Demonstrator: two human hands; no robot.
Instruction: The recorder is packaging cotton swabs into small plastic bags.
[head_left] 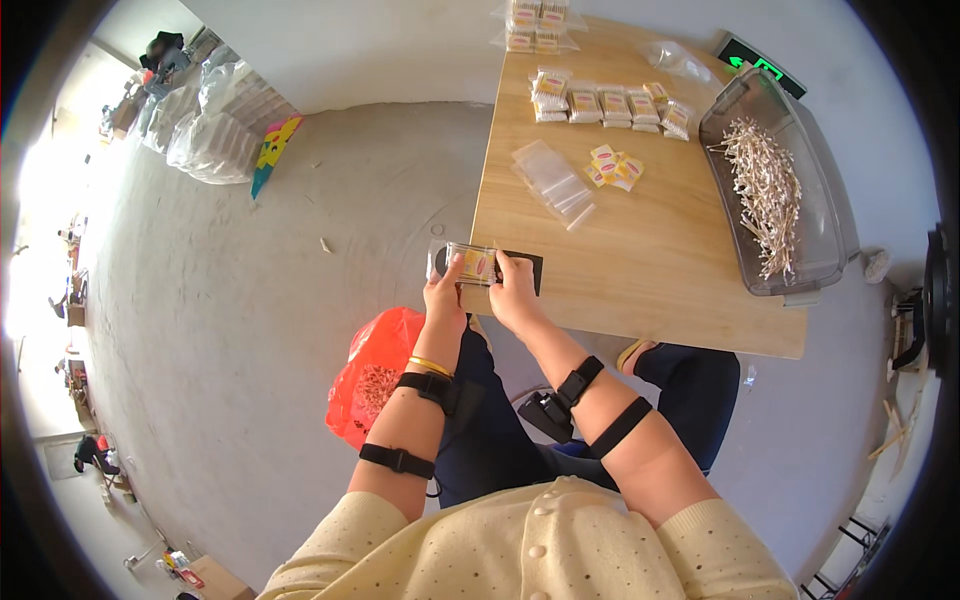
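Red, thin-looking plastic forms the bag [375, 340] beside your left leg, with a heap of small sticks [373, 388] inside. Beyond it, your left hand [443, 295] grips the clear pack [473, 263], thumb on top, its other fingers mostly hidden; your right hand [515, 295] pinches the pack's right end. That puts the pack between your hands, at the near left corner of the surface [660, 255], a yellow card showing through its clear side. Dark, flat material [535, 272] shows just behind your right hand.

Expect the pack to be light and slick, likely to slide under dry fingertips. You can't tell from here whether its outside is soft film or a stiff case, so treat it as crushable: take it by the two short ends and keep pressure off the middle.

Farther on lie flat sleeves [553, 185], probably limp and clingy, best lifted by one corner, with loose cards [615, 168] beside them. To the right, a grey bin [722, 215] holds loose swabs [765, 195], surely light and easily bent. Farthest stand a row of packs [612, 105] and a stack [535, 38].
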